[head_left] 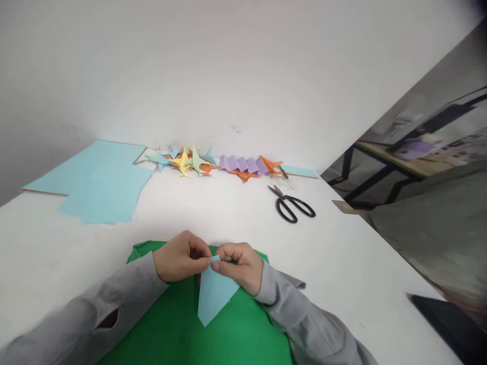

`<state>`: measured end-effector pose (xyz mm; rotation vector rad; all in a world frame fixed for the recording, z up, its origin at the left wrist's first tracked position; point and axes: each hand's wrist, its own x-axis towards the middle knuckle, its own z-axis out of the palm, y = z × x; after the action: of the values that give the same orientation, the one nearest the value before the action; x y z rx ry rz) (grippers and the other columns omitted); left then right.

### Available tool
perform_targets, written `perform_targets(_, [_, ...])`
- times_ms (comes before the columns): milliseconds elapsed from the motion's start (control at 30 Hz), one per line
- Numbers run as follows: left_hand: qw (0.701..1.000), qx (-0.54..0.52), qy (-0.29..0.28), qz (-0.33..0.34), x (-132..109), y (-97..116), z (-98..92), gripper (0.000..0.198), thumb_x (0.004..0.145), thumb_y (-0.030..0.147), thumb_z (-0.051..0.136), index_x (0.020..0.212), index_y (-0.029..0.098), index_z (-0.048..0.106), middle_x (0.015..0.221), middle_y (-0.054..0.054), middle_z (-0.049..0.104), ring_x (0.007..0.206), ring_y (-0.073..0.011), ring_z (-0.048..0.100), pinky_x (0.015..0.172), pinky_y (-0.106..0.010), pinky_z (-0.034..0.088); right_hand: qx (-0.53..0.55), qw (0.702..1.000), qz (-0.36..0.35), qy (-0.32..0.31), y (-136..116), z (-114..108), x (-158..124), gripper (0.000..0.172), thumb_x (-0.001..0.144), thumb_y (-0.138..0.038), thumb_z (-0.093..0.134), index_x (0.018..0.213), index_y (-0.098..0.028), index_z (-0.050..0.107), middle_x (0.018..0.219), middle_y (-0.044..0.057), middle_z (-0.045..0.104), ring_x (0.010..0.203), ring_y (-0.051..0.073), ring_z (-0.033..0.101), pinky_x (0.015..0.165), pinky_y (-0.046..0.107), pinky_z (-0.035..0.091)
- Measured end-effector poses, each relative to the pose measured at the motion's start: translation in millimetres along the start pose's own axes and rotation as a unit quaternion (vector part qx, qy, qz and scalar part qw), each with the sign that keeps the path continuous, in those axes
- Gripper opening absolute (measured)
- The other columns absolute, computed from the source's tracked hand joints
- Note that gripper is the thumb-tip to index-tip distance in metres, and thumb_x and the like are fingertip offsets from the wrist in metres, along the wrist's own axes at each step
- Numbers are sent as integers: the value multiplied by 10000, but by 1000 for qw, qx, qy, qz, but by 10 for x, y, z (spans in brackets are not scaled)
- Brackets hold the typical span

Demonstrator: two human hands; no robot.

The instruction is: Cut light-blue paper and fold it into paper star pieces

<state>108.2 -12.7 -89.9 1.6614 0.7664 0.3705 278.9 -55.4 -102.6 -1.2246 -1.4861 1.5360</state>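
Note:
A folded light-blue sheet of paper (217, 294) hangs from my two hands, its pointed end toward me. My left hand (183, 257) pinches the top edge between thumb and bent forefinger. Close beside it, my right hand (242, 264) grips the same edge, its thumb lying over the paper. A small narrow flap shows between the thumbs. Beneath the hands lies a green cloth-like surface (182, 319) at the table's near side. The curled fingers hide part of the paper's top.
Black-handled scissors (291, 204) lie on the white table (213, 213) to the right. Light-blue sheets (102, 182) are stacked at left. Folded paper figures (190, 162) and a pleated purple paper (241, 164) line the wall. A dark flat object (449, 324) sits at far right.

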Motion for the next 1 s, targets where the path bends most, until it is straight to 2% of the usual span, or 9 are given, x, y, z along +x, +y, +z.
perform_targets(133, [1000,-16,-4,1,-1,26,-17,145,672,173,516,605,116,631,487,12,585,465,-96,497,463,-209,354,17,1000,14,-3,18,-11,-5,329,634,-433,682,578,-155,516,454,-64,403,426,57,314,409,203,224])
perform_targets(300, [997,-77,-11,1,-5,59,-36,226,729,267,525,569,126,600,499,1,600,490,-112,545,500,-223,402,34,999,10,0,35,-27,10,359,623,-475,676,579,-159,510,428,-78,371,406,50,279,396,199,197])
perform_targets(467, [998,-55,-23,0,-6,32,-20,166,716,241,564,600,127,599,460,27,558,447,-109,541,470,-221,408,14,1000,3,-3,20,-14,7,363,637,-489,658,604,-152,528,453,-67,390,425,60,306,418,208,229])
perform_targets(567, [998,-57,-22,-6,-16,20,-5,149,700,225,576,590,125,585,457,29,548,435,-107,539,464,-223,410,-2,1000,-21,-1,40,-19,3,330,663,-455,653,615,-152,532,481,-55,429,445,66,338,434,207,255])
perform_targets(700, [998,-57,-13,-8,-27,18,2,134,688,199,576,575,125,576,446,30,539,417,-104,528,441,-217,399,15,999,-7,-27,46,-35,-5,273,689,-406,632,650,-144,567,502,-39,474,456,72,374,445,207,287])
perform_targets(900, [998,-67,-13,-6,-27,41,-3,159,700,208,556,561,131,566,440,32,532,418,-104,528,441,-218,401,26,999,-26,-14,-3,-32,-35,135,669,-275,599,658,-143,574,575,-14,536,506,83,422,472,206,309])
perform_targets(1000, [998,-61,-9,-6,-27,43,0,162,700,208,561,557,131,564,436,32,532,420,-106,536,436,-215,404,28,999,-34,-19,-5,-36,-41,118,660,-264,593,661,-151,560,585,-16,537,512,87,425,477,211,304])
